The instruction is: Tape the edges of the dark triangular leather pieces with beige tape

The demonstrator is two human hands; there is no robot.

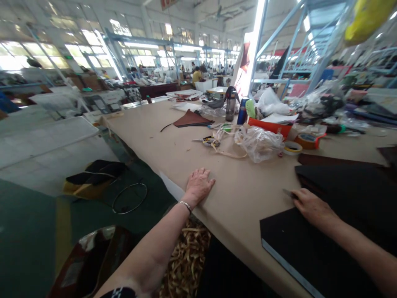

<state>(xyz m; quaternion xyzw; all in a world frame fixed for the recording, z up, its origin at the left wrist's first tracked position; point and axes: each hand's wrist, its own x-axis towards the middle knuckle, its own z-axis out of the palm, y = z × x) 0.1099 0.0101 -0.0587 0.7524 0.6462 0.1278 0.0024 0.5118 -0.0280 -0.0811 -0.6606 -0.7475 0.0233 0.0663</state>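
Observation:
My left hand (198, 186) lies flat on the near edge of the tan paper-covered table (149, 140), holding nothing, with a metal bracelet on the wrist. My right hand (313, 207) rests on a thick stack of black sheet material (310, 252) and grips a small dark-tipped blade (289, 193) that points left. A brown leather piece (192, 120) lies farther up the table, and a pair of scissors (211, 142) sits nearer, beside a crumpled plastic bag (257, 142).
Rolls of tape (305, 140), an orange tray (269, 126) and a drinks bottle (230, 103) stand on the table. A bin of tan scraps (186, 260) sits below the edge. A wire hoop (129, 198) lies on the green floor. Co-workers (197, 75) sit far back.

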